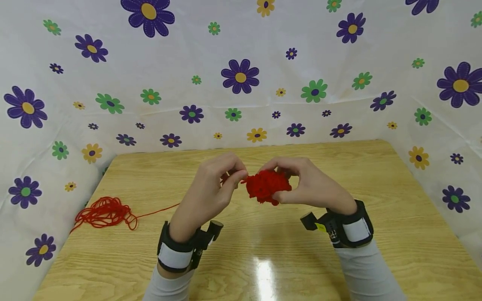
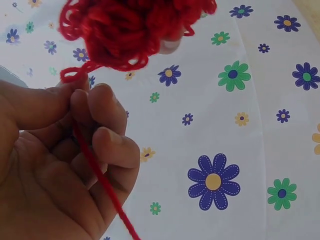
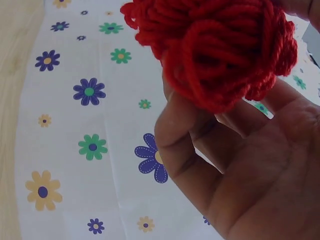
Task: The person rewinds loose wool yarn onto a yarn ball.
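Head view: a red yarn bundle [image 1: 268, 184], right of centre, is gripped by the right hand [image 1: 314, 184] between thumb and fingers; a yarn strand [image 2: 107, 185] is pinched by the left hand [image 1: 211, 184], a small loop [image 2: 86, 67] being shown at upper left in the left wrist view; a loose yarn pile [image 1: 105, 212] is supported by the table [image 1: 391, 246], lower left

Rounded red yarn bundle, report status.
Left-hand grip pinches thin red yarn strand. Right-hand grip holds rounded red yarn bundle. No obstruction visible.
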`<state>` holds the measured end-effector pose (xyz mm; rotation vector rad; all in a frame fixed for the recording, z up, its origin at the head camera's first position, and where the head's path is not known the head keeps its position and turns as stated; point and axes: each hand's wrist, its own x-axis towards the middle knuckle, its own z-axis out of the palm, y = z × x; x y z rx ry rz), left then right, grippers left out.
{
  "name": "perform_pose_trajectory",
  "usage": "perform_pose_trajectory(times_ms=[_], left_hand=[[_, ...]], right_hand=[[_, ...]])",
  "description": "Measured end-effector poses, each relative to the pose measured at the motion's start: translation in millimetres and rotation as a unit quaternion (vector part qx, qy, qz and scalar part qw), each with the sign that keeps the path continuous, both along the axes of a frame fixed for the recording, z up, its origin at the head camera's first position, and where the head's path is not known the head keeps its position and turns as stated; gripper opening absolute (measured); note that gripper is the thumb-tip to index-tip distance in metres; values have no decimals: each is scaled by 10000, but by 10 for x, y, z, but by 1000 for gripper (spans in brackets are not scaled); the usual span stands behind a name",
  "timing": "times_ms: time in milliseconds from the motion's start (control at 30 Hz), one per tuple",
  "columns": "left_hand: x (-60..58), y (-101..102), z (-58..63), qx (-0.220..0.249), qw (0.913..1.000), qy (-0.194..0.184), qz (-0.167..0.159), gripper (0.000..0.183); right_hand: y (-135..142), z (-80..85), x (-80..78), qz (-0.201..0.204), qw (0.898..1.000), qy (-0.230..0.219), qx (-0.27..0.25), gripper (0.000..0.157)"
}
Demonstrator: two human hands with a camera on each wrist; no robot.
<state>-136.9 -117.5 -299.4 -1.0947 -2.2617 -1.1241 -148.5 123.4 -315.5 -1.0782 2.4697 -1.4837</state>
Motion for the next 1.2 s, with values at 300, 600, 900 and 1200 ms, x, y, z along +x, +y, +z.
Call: perform_pose_trajectory(times_ms=[300,600,900,1200], left_hand=[[68,55,48,-78,9999,76,-99,11],[97,104,37,29,9998,-38,-178,9],[69,148,15,253,9990,-43,-368,9],[51,183,-25,456,9965,-205,-668,11]], right_hand=[[-43,-3,-27,-716,9948,612,-376,41],[-76,6,-27,-746,9872,761,-1185,43],[-95,15,-20,-322,9734,704,-2158,46],[-44,27,30,113,9553,-38,-2955,45]])
